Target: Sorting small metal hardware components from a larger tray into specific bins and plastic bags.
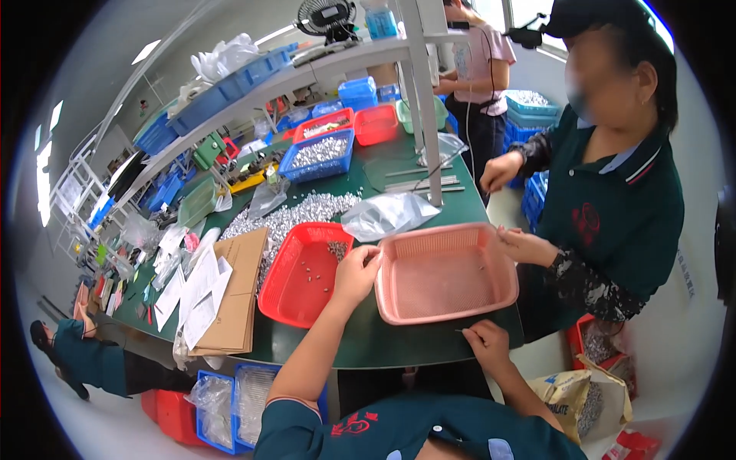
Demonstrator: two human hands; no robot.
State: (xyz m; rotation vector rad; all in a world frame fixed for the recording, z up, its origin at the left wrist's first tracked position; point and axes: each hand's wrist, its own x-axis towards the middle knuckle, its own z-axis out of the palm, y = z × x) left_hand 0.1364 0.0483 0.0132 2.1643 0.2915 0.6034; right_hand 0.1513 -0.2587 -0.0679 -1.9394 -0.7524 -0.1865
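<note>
A pink plastic basket [448, 308] stands at the front right of the green table, with one tiny piece visible on its floor. My left hand [356, 276] has its fingers closed on the basket's left rim. Just below the front rim, at the table's edge, my right hand [489, 345] pinches a small thin piece [460, 330], too small to name. Left of the pink basket sits a red basket [295, 285] holding several small metal parts, with more heaped in its far right corner.
Across the table, a co-worker's hand [525, 245] is at the pink basket's right rim. A clear plastic bag [389, 215] lies behind it. Loose metal parts [307, 208] spread behind the red basket. Cardboard [244, 284] and papers lie left. A shelf post [429, 138] rises beyond.
</note>
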